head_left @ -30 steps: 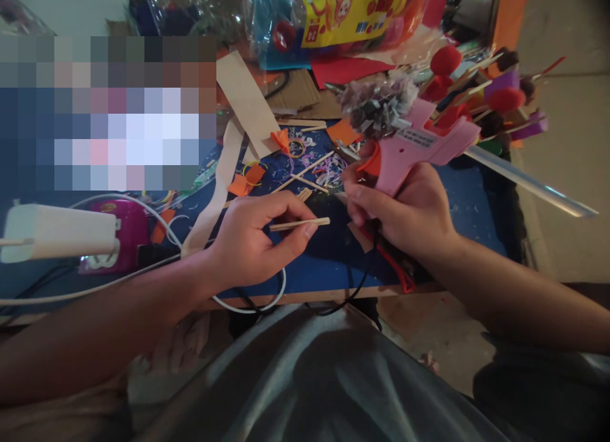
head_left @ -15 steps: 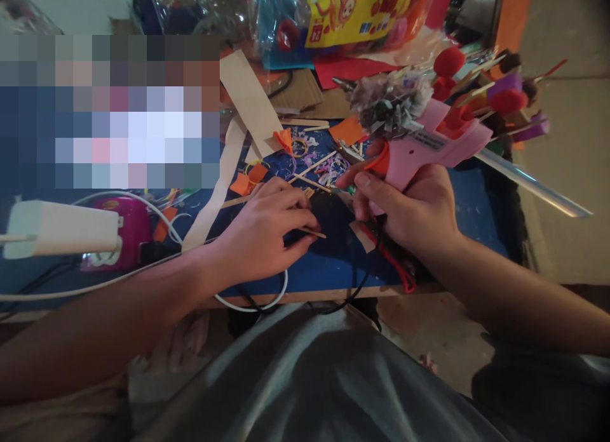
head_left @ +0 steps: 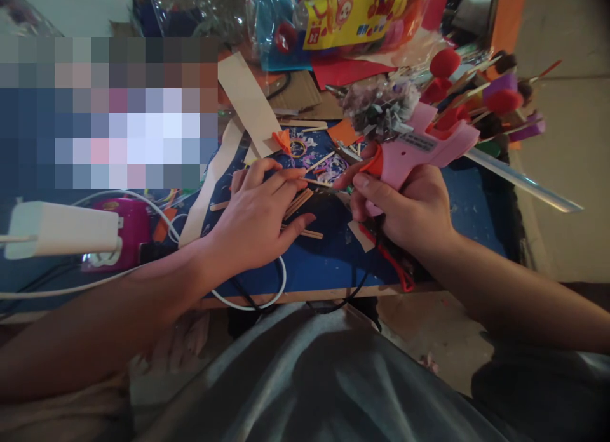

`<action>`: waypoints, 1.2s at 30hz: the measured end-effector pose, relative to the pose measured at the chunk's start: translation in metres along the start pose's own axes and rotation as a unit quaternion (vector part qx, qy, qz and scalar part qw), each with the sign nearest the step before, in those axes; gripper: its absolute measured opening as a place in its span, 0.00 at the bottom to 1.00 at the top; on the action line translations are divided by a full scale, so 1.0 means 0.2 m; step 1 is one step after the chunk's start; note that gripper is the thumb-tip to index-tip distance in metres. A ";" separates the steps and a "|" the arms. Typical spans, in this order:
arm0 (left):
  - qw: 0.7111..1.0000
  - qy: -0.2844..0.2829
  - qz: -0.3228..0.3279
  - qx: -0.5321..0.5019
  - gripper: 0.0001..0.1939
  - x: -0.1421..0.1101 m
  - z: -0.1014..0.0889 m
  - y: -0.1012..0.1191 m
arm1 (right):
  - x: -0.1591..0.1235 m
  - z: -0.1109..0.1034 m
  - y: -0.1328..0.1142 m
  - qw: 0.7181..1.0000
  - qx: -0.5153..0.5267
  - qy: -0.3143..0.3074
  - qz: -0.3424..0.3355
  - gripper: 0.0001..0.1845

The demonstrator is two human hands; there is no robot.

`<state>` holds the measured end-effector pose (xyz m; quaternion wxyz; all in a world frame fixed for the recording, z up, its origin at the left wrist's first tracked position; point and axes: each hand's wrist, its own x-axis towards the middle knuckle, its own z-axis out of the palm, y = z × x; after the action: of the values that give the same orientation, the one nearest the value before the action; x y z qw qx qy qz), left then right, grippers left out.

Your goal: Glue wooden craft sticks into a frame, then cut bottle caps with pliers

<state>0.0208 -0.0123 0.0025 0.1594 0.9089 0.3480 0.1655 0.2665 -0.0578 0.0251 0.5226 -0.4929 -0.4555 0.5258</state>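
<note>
While my right hand point(head_left: 412, 207) is wrapped around the pink plastic glue gun point(head_left: 419, 155), my left hand point(head_left: 260, 216) spreads its grip loosely over the thin pale wooden sticks point(head_left: 299, 202) on the blue bench point(head_left: 319, 264); whether it touches one, I cannot tell. I think a light touch is best, with the gun's front turned away.

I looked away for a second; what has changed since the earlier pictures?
The left hand has lowered and let go of the short sticks, which now lie on the blue table, then moved forward, open. The right hand still holds the pink glue gun.
</note>
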 end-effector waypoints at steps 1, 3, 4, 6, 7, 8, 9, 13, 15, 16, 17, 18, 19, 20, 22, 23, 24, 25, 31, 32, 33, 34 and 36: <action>1.000 0.001 0.001 0.003 0.24 0.00 0.00 0.00 | 0.00 0.00 0.00 1.000 0.002 0.001 -0.001 0.28; 1.000 0.003 0.005 0.004 0.25 0.00 -0.01 0.01 | 0.00 0.00 0.00 1.000 0.006 0.003 -0.003 0.29; 1.000 0.005 0.007 0.004 0.24 0.00 -0.01 0.01 | 0.00 0.00 0.00 1.000 0.008 0.004 -0.004 0.30; 1.000 0.017 0.015 0.000 0.22 0.00 -0.02 0.03 | 0.00 0.00 0.00 1.000 0.009 0.007 -0.005 0.30; 0.999 0.027 0.022 -0.006 0.20 0.00 -0.02 0.03 | 0.00 0.00 0.01 1.000 0.009 0.012 -0.007 0.30; 0.998 0.042 0.031 -0.016 0.19 0.00 -0.03 0.04 | 0.01 0.00 0.01 1.000 0.009 0.019 -0.011 0.30; 0.997 0.061 0.041 -0.030 0.18 0.00 -0.03 0.04 | 0.01 0.00 0.02 0.999 0.010 0.028 -0.018 0.29; 0.987 0.111 0.045 -0.109 0.10 0.00 -0.05 0.05 | 0.02 -0.01 0.03 0.997 0.018 0.057 -0.056 0.27; 0.983 0.112 0.031 -0.139 0.08 0.00 -0.07 0.06 | 0.02 -0.01 0.03 0.996 0.018 0.059 -0.059 0.28; 0.982 0.112 0.026 -0.150 0.07 0.00 -0.07 0.07 | 0.02 -0.01 0.03 0.997 0.014 0.056 -0.057 0.28; 0.981 0.114 0.023 -0.157 0.06 0.00 -0.08 0.07 | 0.02 -0.01 0.02 0.997 0.011 0.053 -0.054 0.28; 0.980 0.117 0.021 -0.161 0.06 0.00 -0.08 0.08 | 0.01 -0.01 0.01 0.998 0.009 0.047 -0.047 0.29; 0.979 0.120 0.020 -0.165 0.05 0.00 -0.08 0.08 | 0.01 -0.01 0.01 0.998 0.007 0.041 -0.036 0.30; 0.978 0.122 0.020 -0.167 0.05 0.00 -0.08 0.08 | 0.00 -0.01 0.00 0.999 0.005 0.034 -0.020 0.31; 0.978 0.121 0.025 -0.169 0.05 0.00 -0.08 0.08 | -0.01 0.00 0.00 1.000 0.009 0.021 0.013 0.33; 0.978 0.118 0.027 -0.169 0.05 0.00 -0.08 0.08 | -0.02 0.01 0.00 0.999 0.011 0.017 0.026 0.34; 0.979 0.114 0.029 -0.169 0.05 0.00 -0.08 0.08 | -0.02 0.01 0.00 0.999 0.014 0.014 0.034 0.35; 0.979 0.111 0.029 -0.169 0.05 0.00 -0.08 0.08 | -0.03 0.01 0.00 0.999 0.016 0.013 0.036 0.35; 0.972 0.131 0.033 -0.193 0.08 -0.01 -0.09 0.10 | -0.02 0.01 0.00 0.999 -0.006 0.035 0.011 0.34; 0.969 0.139 0.034 -0.199 0.08 -0.01 -0.09 0.10 | -0.02 0.01 0.00 0.999 -0.013 0.037 0.005 0.34; 0.967 0.148 0.036 -0.203 0.08 -0.01 -0.09 0.10 | -0.01 0.00 0.00 0.999 -0.016 0.040 -0.003 0.33; 0.964 0.162 0.043 -0.205 0.08 -0.01 -0.08 0.10 | -0.01 0.00 0.01 0.999 -0.018 0.043 -0.012 0.32; 0.958 0.190 0.074 -0.204 0.07 -0.01 -0.07 0.08 | 0.00 -0.01 0.02 0.998 -0.011 0.048 -0.033 0.31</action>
<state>0.0230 -0.0216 0.0218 0.2596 0.8323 0.2625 0.4135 0.2677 -0.0574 0.0207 0.5554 -0.5078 -0.4516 0.4793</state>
